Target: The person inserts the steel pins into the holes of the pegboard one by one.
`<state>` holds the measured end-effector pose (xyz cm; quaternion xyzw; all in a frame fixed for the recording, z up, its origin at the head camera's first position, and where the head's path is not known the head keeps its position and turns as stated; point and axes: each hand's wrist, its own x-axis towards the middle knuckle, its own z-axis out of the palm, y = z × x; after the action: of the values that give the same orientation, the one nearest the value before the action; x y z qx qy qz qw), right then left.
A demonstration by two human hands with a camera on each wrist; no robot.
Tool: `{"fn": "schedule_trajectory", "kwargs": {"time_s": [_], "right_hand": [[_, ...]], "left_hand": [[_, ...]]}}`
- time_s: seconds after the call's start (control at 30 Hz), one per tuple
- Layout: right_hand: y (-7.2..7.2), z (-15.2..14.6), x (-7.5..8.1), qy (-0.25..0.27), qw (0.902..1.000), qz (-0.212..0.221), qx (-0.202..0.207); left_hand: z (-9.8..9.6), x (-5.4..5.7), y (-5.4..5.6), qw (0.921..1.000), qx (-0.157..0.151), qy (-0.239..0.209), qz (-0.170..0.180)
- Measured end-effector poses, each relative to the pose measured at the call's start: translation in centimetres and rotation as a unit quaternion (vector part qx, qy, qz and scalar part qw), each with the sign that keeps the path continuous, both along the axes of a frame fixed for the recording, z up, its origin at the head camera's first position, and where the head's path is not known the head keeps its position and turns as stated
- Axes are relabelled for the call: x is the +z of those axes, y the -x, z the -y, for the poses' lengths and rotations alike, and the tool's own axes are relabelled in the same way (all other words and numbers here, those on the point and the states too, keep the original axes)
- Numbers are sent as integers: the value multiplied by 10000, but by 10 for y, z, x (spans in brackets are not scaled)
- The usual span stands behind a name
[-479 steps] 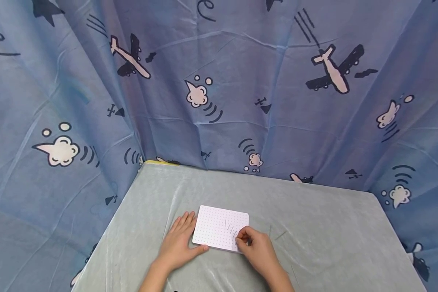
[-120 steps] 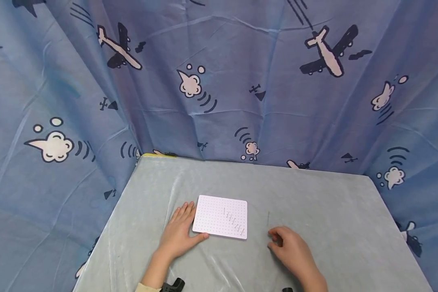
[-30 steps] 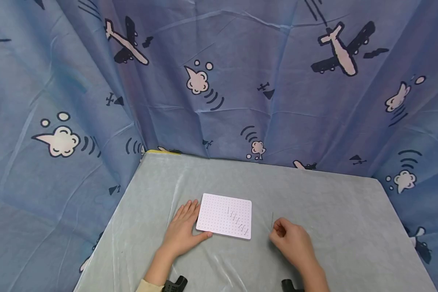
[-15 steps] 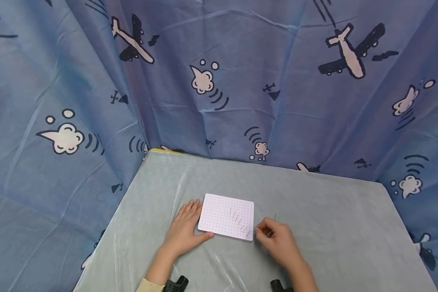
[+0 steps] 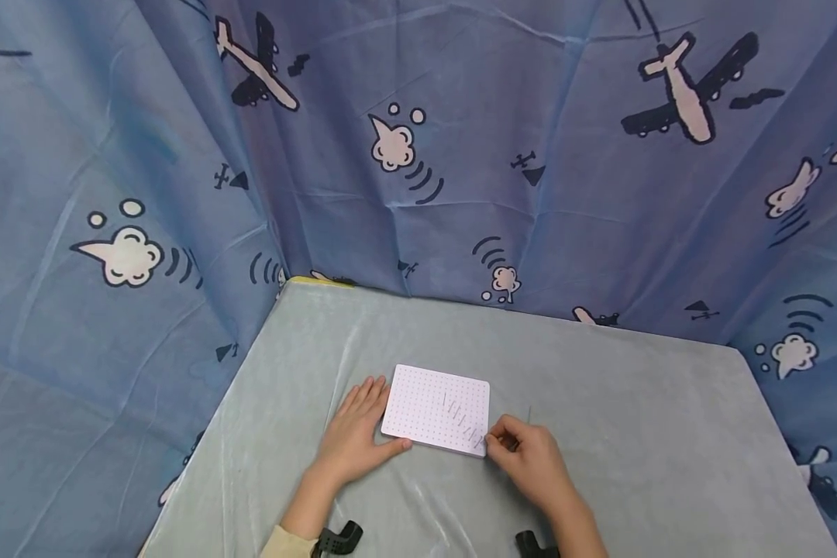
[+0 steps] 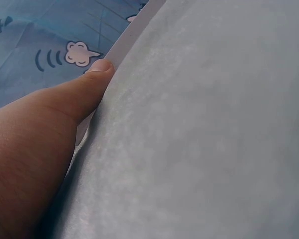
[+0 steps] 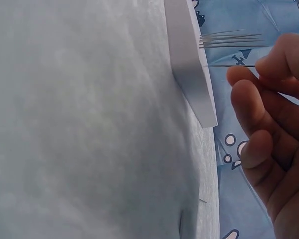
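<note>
A white board [image 5: 418,411] with a grid of small holes lies on the table. Several thin metal needles [image 7: 234,37] stand upright in its right part, in a slanting row. My left hand [image 5: 356,442] lies flat beside the board's left side, fingers straight, its thumb [image 6: 92,82] against the near edge. At the right edge my right hand [image 5: 530,457] pinches another needle [image 7: 224,65] between thumb and index finger, its tip right at the board's face. Beyond the right hand a loose needle [image 5: 529,415] lies on the cloth.
A pale grey cloth [image 5: 642,434] covers the table. Blue curtains [image 5: 446,155] printed with planes and clouds hang behind and at the sides. A yellow strip [image 5: 321,280] shows at the back left corner. Black wrist devices [image 5: 340,538] sit on both wrists.
Over 16 seconds the row of needles has grown and loose needles on the cloth have become fewer. My right hand has moved left from the loose needle to the board. The left hand stays put.
</note>
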<state>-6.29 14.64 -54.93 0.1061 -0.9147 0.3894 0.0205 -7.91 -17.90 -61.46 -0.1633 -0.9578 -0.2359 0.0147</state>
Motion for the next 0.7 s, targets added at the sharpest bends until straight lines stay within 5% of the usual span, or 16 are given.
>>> {"fn": "schedule_trajectory", "kwargs": {"time_s": [0.27, 0.7], "right_hand": [[1, 0, 2, -63, 9999, 146, -24], [3, 2, -8, -34, 9997, -215, 87]], "left_hand": [[1, -1, 1, 10000, -8, -26, 34], [1, 0, 2, 10000, 6, -24, 66]]}}
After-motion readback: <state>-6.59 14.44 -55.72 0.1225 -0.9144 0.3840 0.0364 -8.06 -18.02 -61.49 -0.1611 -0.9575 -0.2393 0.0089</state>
